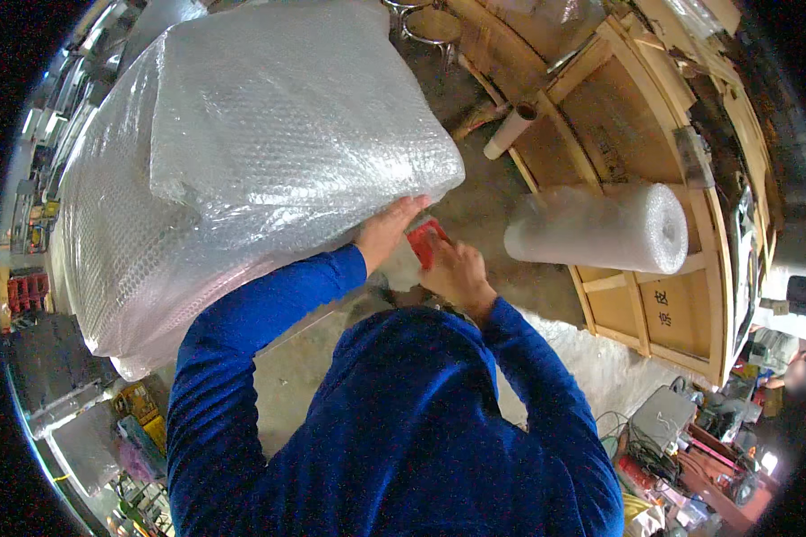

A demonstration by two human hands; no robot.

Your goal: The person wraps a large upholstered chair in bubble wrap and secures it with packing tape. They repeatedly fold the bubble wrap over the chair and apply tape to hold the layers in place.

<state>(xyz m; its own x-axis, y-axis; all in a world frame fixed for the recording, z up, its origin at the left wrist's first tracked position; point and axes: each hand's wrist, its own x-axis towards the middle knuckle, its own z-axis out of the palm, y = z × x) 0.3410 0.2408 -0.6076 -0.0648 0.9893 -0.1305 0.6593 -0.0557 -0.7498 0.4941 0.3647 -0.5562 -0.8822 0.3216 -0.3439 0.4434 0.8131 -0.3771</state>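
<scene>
A large bulky object wrapped in clear bubble wrap fills the upper left. My left hand rests on its lower right edge, fingers stretched out over the wrap. Just right of it, my right hand is closed round a small red handheld object, whose exact kind I cannot make out. The red object is close to the wrapped edge; whether it touches the wrap is unclear. Both my forearms are in blue sleeves.
A thick roll of bubble wrap lies right of my hands, before large wood-framed panels. A cardboard tube leans beyond it. Cables and tools clutter the lower right, where another person is partly seen. Round-topped stools stand at the back.
</scene>
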